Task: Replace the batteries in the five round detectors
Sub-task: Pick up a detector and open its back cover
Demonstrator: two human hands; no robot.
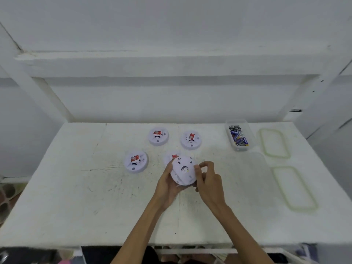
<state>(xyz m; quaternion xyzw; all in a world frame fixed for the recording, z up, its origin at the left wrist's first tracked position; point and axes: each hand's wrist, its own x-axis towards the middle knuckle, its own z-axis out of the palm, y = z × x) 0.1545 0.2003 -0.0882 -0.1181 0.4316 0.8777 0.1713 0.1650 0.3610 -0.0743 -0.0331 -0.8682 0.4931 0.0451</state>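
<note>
White detector [183, 171] underside-up in L hand [167, 184] grip, R hand [208, 182] w/ pinch on its rim.

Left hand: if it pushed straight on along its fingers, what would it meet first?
Probably the partly hidden detector just beyond the held detector; the left hand may pass above it, depth is unclear.

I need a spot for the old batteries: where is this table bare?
Bare: the white table's left side, beyond the near-left white round detector, and the near strip along its front edge. A narrower patch lies between the right hand and the two clear green-rimmed lids. Crowded: the detector cluster at centre; the clear plastic battery box and lids at right.
</note>
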